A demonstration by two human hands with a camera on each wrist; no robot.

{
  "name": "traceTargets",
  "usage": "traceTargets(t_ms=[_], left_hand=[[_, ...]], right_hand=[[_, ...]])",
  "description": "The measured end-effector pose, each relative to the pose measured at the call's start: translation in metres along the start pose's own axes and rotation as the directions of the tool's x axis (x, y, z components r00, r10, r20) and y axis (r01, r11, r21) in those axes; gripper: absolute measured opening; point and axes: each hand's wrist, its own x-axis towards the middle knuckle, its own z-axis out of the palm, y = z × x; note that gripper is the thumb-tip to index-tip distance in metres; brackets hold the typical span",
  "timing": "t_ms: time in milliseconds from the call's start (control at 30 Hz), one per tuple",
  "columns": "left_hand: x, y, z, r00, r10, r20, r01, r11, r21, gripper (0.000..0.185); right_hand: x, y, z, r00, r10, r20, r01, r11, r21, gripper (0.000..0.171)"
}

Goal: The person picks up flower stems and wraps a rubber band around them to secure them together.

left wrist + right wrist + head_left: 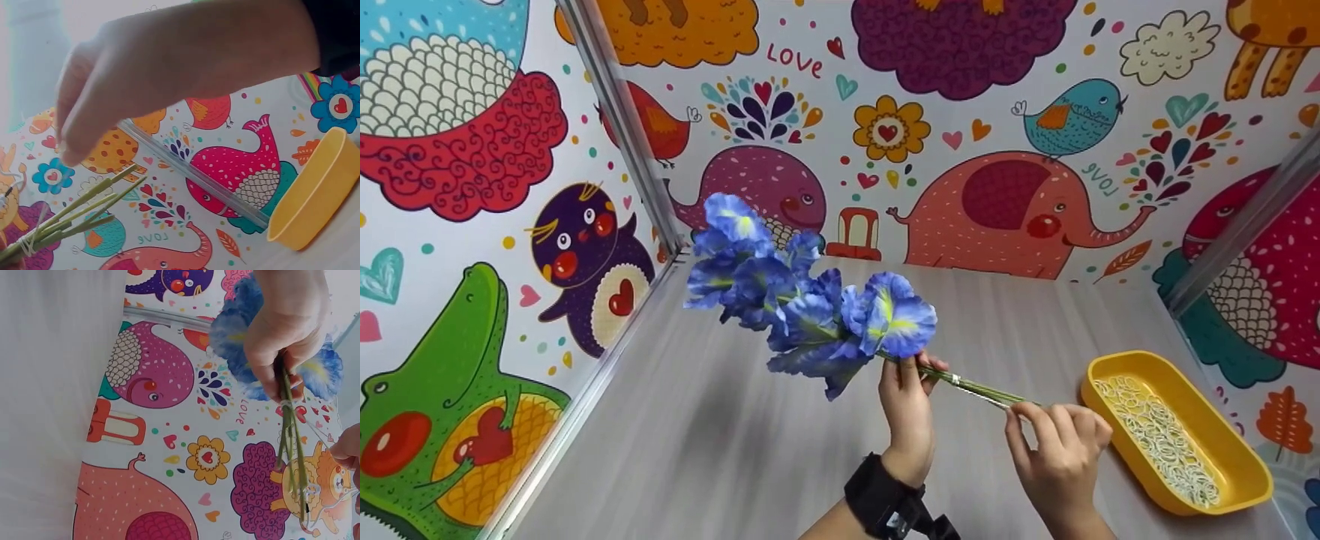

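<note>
A bunch of blue artificial flowers [810, 307] [230, 332] is held above the grey tabletop, blooms pointing up and left. My left hand [911, 371] [287, 332] grips the green stems [975, 388] [292, 450] just below the blooms. A pale rubber band [956, 380] [23, 244] is wrapped round the stems. My right hand [1024, 416] [67, 152] is at the cut stem ends, and its fingertips [349, 450] pinch a thin rubber band stretched from the stems. The stem ends [79, 208] fan apart.
A yellow oblong tray [1234, 450] [315, 197] holding several pale rubber bands [1159, 439] sits at the right of the table. Cartoon-patterned walls with metal corner posts [622, 127] close in the left, back and right sides.
</note>
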Motion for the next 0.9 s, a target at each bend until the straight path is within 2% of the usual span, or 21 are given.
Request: traceTargets(t_ms=[200,333,633,767,900], left_hand=[[-0.002,0.005,0.003,0.999,0.049,0.014,-0.049,0.998,0.031,0.029],[-0.002,0.008,0.003,0.998,0.058,0.017,-0.058,0.998,0.037,0.030],[-0.001,0.007,0.000,0.999,0.031,0.021,-0.032,0.998,0.048,0.030],[0.000,0.009,0.000,0.999,0.008,0.043,-0.009,0.999,0.037,0.035],[0.002,0.012,-0.001,0.998,-0.041,0.044,0.041,0.999,0.009,0.037]], right_hand=[[-0.010,0.012,-0.008,0.998,0.050,0.041,-0.048,0.998,-0.047,0.034],[-0.017,0.017,-0.011,0.995,0.075,0.066,-0.071,0.995,-0.063,0.033],[-0.011,0.020,-0.011,0.998,0.053,0.046,-0.051,0.998,-0.044,0.034],[-0.007,0.018,-0.014,0.990,0.084,0.110,-0.081,0.996,-0.034,0.039],[-0.005,0.018,-0.018,0.981,0.110,0.162,-0.106,0.994,-0.030,0.043]])
